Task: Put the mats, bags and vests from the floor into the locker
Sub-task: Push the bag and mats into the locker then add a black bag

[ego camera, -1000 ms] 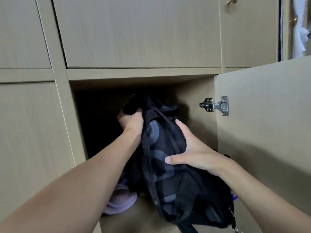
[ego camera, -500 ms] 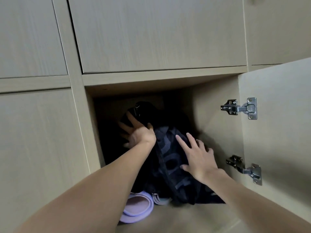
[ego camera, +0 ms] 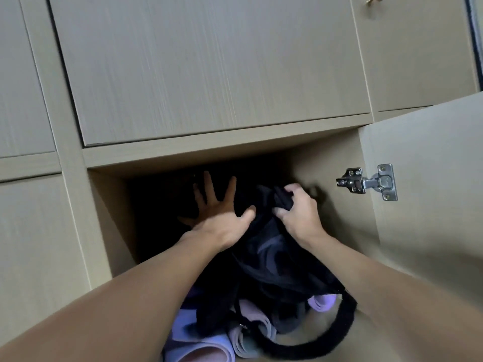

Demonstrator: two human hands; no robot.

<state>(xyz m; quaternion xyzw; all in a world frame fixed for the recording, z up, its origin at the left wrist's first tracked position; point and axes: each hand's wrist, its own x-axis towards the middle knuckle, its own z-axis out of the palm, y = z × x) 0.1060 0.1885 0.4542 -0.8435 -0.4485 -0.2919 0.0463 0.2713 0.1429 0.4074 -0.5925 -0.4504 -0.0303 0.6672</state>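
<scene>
Lilac rolled mats (ego camera: 188, 333) lie at bottom centre, under a black bag (ego camera: 274, 259) in the open locker (ego camera: 209, 150) compartment. At mid-frame the right hand (ego camera: 300, 212) grips a fold at the bag's top. Just left of it the left hand (ego camera: 219, 220) is spread wide in the dark; what it touches is unclear. At right, a metal hinge (ego camera: 366, 182) carries the open door (ego camera: 431, 218).

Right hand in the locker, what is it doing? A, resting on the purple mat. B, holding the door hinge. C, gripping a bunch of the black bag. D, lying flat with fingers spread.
C: the right hand has its fingers curled round a bunch of the black bag; the left hand is the one with fingers spread.
</scene>
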